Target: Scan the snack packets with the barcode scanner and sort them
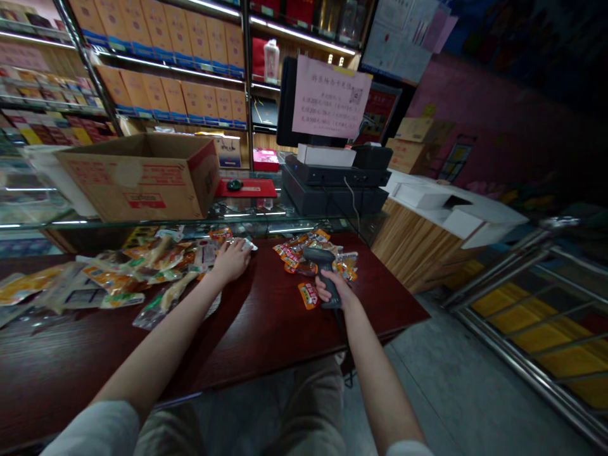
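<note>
And there we had it: packets heaped across the left of the table, a smaller pile to the right, the scanner at its near edge! Behind, on the counter, we saw carton left, mouse on mat, monitor right, then shelves.

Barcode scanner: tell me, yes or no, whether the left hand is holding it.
No, the right hand grips the barcode scanner, while the left hand is at a packet.
</note>
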### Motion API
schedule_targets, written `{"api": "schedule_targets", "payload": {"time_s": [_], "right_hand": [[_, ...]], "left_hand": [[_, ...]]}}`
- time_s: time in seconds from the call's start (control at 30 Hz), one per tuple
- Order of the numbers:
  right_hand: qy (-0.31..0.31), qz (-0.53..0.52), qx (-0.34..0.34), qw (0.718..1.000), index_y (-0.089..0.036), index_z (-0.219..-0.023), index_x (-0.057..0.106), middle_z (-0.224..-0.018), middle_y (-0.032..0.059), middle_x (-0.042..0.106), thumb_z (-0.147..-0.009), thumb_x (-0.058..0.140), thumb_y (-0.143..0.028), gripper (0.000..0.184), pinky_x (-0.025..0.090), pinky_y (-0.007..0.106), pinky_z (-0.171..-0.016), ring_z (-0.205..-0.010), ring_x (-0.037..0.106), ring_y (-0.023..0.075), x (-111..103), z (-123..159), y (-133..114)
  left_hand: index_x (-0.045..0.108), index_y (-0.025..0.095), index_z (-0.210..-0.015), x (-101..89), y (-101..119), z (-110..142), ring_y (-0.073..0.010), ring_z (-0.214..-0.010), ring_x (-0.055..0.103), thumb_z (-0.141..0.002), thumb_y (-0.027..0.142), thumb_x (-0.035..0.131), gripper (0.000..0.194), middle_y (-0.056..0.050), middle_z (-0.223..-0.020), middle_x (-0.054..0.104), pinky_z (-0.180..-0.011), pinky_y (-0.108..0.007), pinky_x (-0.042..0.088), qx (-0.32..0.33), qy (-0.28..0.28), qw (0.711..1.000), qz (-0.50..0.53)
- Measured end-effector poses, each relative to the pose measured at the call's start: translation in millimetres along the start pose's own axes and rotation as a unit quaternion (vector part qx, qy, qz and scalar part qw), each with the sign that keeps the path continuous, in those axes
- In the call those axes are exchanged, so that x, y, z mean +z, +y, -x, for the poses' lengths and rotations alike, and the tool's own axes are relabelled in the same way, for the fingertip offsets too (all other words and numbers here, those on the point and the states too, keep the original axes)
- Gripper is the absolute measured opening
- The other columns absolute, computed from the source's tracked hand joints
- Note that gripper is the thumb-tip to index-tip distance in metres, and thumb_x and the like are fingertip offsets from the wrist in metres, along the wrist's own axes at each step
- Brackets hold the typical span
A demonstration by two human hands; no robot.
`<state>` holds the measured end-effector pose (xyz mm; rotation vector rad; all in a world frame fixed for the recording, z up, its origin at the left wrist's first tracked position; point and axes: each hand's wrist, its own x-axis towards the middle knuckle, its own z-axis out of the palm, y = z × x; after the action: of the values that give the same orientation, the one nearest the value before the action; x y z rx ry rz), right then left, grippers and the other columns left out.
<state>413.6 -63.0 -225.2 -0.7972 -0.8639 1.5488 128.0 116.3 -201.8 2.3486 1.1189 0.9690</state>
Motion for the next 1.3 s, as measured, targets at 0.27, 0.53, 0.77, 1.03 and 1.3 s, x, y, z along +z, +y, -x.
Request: {"api": "schedule_targets", "payload": {"time_s": [0.27,0.53,0.77,1.03,1.3], "right_hand": [[0.038,-0.018,-0.007,0.999,-0.021,-0.072,0.045,-0.054,-0.0087,0.046,-0.078,0.070,-0.045,0.036,0.028,0.019,-0.034,-0.034,0.031,0.0032,-6.6,-1.2,-1.0],[0.142,-0.043,-0.074,0.986,-0.021,-0.095,0.053,-0.053,-0.0110,0.047,-0.077,0.071,-0.041,0.033,0.031,0.017,-0.034,-0.034,0.037,0.0047,-18.9,-4.0,-3.7],[0.169,-0.059,-0.084,0.980,-0.020,-0.094,0.054,-0.052,-0.0109,0.049,-0.075,0.072,-0.040,0.033,0.033,0.018,-0.034,-0.033,0.038,0.0051,-18.8,-3.2,-6.0],[0.175,-0.055,-0.086,0.979,-0.020,-0.093,0.055,-0.052,-0.0105,0.049,-0.074,0.073,-0.041,0.033,0.033,0.017,-0.034,-0.034,0.037,0.0045,-12.2,-1.5,-9.0],[0.141,-0.049,-0.093,0.984,-0.020,-0.096,0.055,-0.054,-0.0104,0.048,-0.076,0.071,-0.040,0.032,0.031,0.018,-0.033,-0.033,0.036,0.0047,-7.0,-0.6,-9.1]], "left_hand": [[0.062,0.017,-0.070,2.5,-15.9,-13.2,-0.0538,-0.131,0.040,-0.067,0.040,0.080,0.030,-0.021,-0.107,0.066,-0.104,-0.076,0.005,-0.086,0.003,0.996,-0.032],[0.059,0.020,-0.063,62.0,36.6,-60.9,-0.0457,-0.127,0.047,-0.064,0.035,0.083,0.029,-0.015,-0.089,0.065,-0.112,-0.061,0.018,-0.052,-0.053,0.985,0.155],[0.063,0.021,-0.069,113.6,72.3,-89.1,-0.0321,-0.098,0.065,-0.064,0.048,0.079,0.032,-0.007,-0.079,0.068,-0.090,-0.038,0.045,-0.061,-0.221,0.971,0.072],[0.057,0.019,-0.091,102.4,69.1,-77.6,-0.0217,-0.083,0.063,-0.072,0.041,0.070,0.032,-0.005,-0.088,0.068,-0.072,-0.029,0.046,-0.046,-0.213,0.975,0.041],[0.045,0.021,-0.089,54.7,45.2,-32.8,-0.0174,-0.073,0.058,-0.072,0.042,0.069,0.035,0.001,-0.082,0.060,-0.068,-0.029,0.044,-0.030,-0.120,0.985,0.124]]}}
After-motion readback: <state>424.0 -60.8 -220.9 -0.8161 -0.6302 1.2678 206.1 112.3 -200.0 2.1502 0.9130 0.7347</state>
